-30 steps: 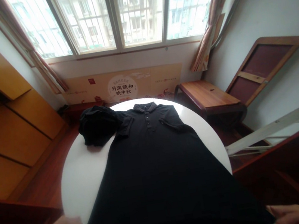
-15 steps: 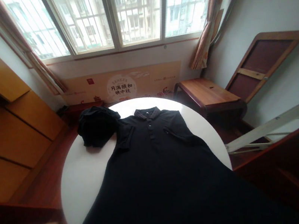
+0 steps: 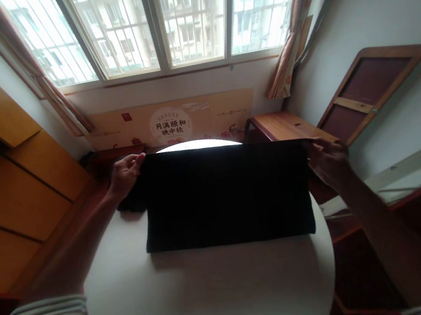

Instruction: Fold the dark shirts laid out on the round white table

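Note:
A black polo shirt (image 3: 226, 195) is stretched taut between my two hands, doubled over toward the far side of the table. My left hand (image 3: 127, 173) pinches its upper left corner. At the upper right corner, the fingers of my right hand (image 3: 326, 155) are closed on the fabric. The shirt's collar and sleeves are hidden behind the raised cloth. Partly covered by my left hand and the shirt, a bunched black cloth (image 3: 131, 201) lies at the table's left side.
The round white table (image 3: 212, 295) stands below the shirt. A wooden bench (image 3: 289, 126) is beyond it to the right, near a leaning wood-framed panel (image 3: 372, 81). Wooden cabinets (image 3: 12, 194) line the left. Barred windows (image 3: 157, 22) and a printed banner (image 3: 207, 115) are ahead.
Both hands now hold the shirt, which lay spread out with its collar showing. Its near end has been lifted and carried away from me, uncovering the near part of the table.

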### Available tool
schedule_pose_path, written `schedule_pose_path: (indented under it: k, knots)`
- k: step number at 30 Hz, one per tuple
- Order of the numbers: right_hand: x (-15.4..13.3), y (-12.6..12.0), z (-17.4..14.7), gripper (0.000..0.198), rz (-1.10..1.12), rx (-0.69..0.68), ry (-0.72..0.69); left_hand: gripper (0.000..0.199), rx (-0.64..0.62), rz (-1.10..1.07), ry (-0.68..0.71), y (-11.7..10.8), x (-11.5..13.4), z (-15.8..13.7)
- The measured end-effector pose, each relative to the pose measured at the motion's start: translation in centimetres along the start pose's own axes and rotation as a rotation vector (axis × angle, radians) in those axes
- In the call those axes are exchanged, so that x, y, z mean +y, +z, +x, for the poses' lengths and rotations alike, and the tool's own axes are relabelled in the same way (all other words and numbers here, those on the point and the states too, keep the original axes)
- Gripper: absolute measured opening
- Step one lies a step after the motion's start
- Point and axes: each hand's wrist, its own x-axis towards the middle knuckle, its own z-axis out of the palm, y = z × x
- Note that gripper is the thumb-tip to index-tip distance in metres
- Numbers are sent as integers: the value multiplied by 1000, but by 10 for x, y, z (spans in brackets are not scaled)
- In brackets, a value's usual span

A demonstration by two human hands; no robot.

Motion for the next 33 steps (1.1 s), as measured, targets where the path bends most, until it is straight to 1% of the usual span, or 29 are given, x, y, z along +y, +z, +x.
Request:
schedule_pose_path:
  k: [1, 3, 5, 8, 11, 14, 18, 22, 25, 28, 29, 30, 31, 33]
  knots:
    - [12, 11, 13, 40, 29, 15, 58, 48, 21, 60, -2, 12, -13, 10]
    - [32, 26, 29, 46, 61, 45, 176, 50, 48, 176, -10, 34, -36, 29]
    - [49, 35, 41, 49, 39, 56, 251, 52, 32, 284, -45, 53, -53, 45]
    - [74, 45, 61, 51, -25, 37, 303, 51, -24, 450, -121, 76, -72, 64]
    - [98, 55, 81, 51, -65, 23, 322, 47, -55, 529, -186, 91, -86, 76]
    - [118, 62, 96, 50, -100, 22, 332, 44, -67, 586, -252, 101, -96, 85]
    - [136, 72, 108, 46, -177, 19, 326, 40, -99, 673, -344, 113, -101, 92]
    - [147, 82, 111, 46, -287, 25, 284, 38, -128, 738, -417, 123, -102, 94]
    - [148, 86, 112, 47, -396, 20, 239, 35, -134, 760, -441, 128, -98, 95]
    - [138, 87, 109, 42, -512, 0, 173, 32, -125, 758, -412, 128, -86, 93]
    - [131, 87, 105, 39, -542, -15, 144, 33, -116, 758, -379, 127, -80, 89]
    - [123, 86, 98, 35, -562, -34, 120, 33, -103, 759, -313, 125, -74, 83]
    - [113, 85, 87, 31, -578, -79, 82, 33, -100, 754, -208, 122, -66, 74]
    - [88, 78, 54, 25, -619, -240, -50, 26, -142, 711, 96, 110, -49, 43]
